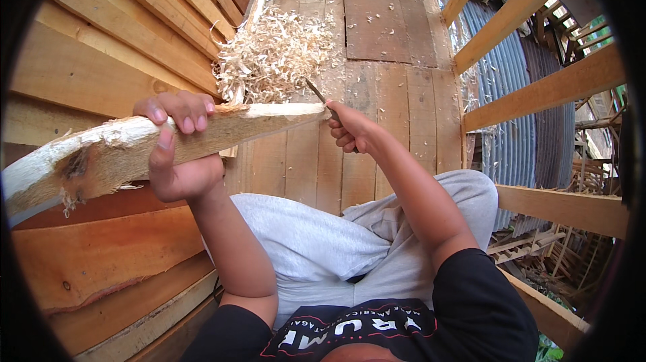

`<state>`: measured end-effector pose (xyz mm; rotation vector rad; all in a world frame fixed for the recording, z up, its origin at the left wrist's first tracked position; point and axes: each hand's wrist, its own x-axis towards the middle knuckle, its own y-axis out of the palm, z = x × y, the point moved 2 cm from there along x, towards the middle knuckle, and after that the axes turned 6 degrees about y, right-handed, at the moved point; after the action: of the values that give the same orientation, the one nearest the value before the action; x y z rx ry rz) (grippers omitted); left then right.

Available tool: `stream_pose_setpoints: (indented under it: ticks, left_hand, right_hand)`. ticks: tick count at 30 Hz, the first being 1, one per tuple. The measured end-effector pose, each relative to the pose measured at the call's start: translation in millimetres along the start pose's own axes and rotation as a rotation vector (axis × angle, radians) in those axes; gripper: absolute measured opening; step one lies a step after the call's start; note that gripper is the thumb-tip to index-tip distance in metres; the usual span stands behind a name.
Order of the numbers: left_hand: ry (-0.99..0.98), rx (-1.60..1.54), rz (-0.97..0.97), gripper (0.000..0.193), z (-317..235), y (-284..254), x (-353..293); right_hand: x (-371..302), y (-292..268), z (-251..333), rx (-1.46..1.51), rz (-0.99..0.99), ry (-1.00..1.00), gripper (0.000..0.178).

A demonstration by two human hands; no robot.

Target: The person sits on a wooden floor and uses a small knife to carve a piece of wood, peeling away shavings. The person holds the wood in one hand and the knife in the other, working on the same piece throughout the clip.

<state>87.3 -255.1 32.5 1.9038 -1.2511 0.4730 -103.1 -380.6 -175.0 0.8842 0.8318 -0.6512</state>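
Note:
A long, rough piece of wood (222, 134) slants across in front of me, from the left rim to its narrow end near the middle. Its upper edge is pale and freshly cut, and a dark knot marks its wider left part. My left hand (182, 140) grips it from below, fingers curled over the top edge and thumb on the near face. At the narrow end, my right hand (350, 128) is closed round the handle of a knife (315, 91). The blade points up and left, just beyond the wood's tip; whether it touches cannot be made out.
Wood shavings (279, 52) lie heaped on the plank floor (377, 120) beyond the piece. A board wall (101, 59) rises on the left. Along the right runs a wooden railing (545, 96), with corrugated metal sheets (505, 113) outside it. My legs (323, 234) are folded below.

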Motion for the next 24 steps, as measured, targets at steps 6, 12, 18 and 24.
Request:
stream_pose_setpoints:
  ticks: [6, 12, 18, 24]
  left_hand:
    - [0.010, 0.010, 0.031, 0.023, -0.8, -1.8, 0.7]
    - [0.005, 0.000, 0.039, 0.021, -2.3, 0.9, -0.8]
    - [0.005, -0.003, 0.039, 0.020, 10.3, -1.6, -3.5]
    - [0.010, 0.041, -0.046, 0.018, -7.6, 1.6, -2.3]
  right_hand:
    - [0.3, 4.4, -0.9, 0.026, -0.086, 0.009, 0.053]
    - [0.4, 10.1, -4.0, 0.046, -0.225, -0.007, 0.053]
    - [0.5, -3.8, 1.8, 0.158, -0.438, -0.147, 0.055]
    - [-14.9, -45.0, 25.8, 0.187, -0.550, -0.250, 0.051]
